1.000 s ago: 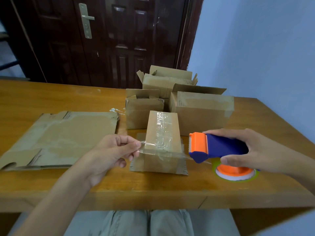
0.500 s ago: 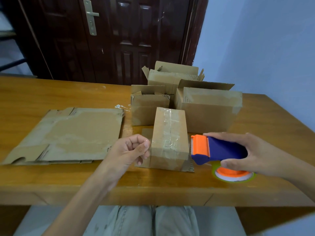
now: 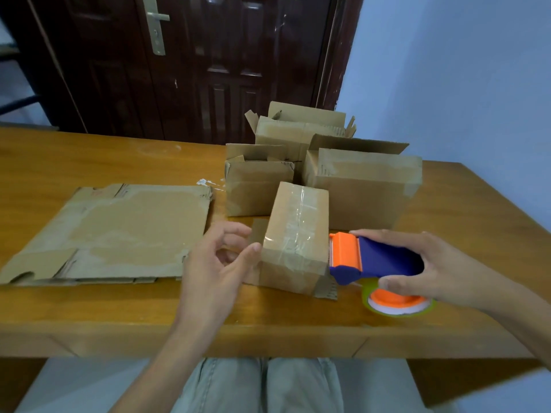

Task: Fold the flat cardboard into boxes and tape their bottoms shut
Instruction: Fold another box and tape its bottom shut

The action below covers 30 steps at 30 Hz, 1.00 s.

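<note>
A small cardboard box (image 3: 296, 234) stands upside down near the table's front edge, with clear tape running along its top and down its near face. My left hand (image 3: 219, 263) is open just left of it, the thumb tip touching the box's left edge. My right hand (image 3: 429, 266) grips a blue and orange tape dispenser (image 3: 375, 259), whose orange cutter end sits against the box's right side. A sheet of flat cardboard (image 3: 119, 231) lies on the table to the left.
Three folded boxes stand behind: a small one (image 3: 256, 186), a wide one (image 3: 366, 186) and one at the back (image 3: 298, 129). The wooden table (image 3: 89, 317) ends close to my lap. A dark door fills the background, a blue wall the right.
My left hand has let go of the stretched tape end, which now lies stuck on the box, and has opened beside it. The dispenser has moved closer to the box's right side.
</note>
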Available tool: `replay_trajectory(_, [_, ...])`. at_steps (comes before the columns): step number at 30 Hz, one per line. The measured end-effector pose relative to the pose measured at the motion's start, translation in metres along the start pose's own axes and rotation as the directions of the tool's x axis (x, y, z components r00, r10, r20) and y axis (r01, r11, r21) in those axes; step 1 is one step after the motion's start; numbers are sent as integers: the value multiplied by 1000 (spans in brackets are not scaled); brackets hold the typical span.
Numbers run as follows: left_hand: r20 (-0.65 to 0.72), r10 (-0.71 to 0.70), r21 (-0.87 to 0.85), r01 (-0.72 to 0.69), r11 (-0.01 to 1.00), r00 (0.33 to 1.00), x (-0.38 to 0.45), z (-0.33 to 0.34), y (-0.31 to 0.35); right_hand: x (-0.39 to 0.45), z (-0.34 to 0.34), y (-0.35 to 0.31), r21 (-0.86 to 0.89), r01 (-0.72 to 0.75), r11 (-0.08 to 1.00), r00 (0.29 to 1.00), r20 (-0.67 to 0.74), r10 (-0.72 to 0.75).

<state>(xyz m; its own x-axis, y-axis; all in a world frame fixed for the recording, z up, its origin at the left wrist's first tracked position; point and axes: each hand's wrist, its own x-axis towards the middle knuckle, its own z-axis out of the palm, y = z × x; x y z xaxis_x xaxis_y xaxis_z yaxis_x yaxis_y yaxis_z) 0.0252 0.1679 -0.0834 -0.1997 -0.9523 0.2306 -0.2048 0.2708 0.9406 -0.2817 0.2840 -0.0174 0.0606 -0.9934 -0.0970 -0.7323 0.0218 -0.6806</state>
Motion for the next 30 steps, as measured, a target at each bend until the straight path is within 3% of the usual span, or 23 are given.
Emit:
replay_trajectory(3, [-68,315,76,-310,948,947,-13,5,2,0,0,1,-6,9,1000,1000,-5,-9])
replay_trajectory(5, [-84,346,86,-339,937,934,-21,11,4,1,0,3,3,5,1000,1000,-11,-5])
replay_trajectory(11, [-172,96,-22,-101,995,980,-47,31,13,2,8,9,7,13,1000,999,-32,-13])
replay_trajectory(15, [-127,25,-10,-27,1000,992,-57,38,19,2,11,11,16,19,1000,999,-50,-19])
replay_trajectory(20, [6,-206,-230,202,952,979,-50,26,24,1,12,13,-4,21,1000,998,-62,-22])
replay_trajectory(25, [164,-178,14,178,984,970,-30,-4,26,2,12,14,-17,53,998,996,-66,-54])
replay_trajectory(28, [144,-49,295,4,955,988,-11,-16,36,3,13,14,-22,64,998,996,-67,-65])
replay_trajectory(30, [93,77,380,-106,919,993,1,-10,54,4,14,15,-23,70,997,995,-66,-71])
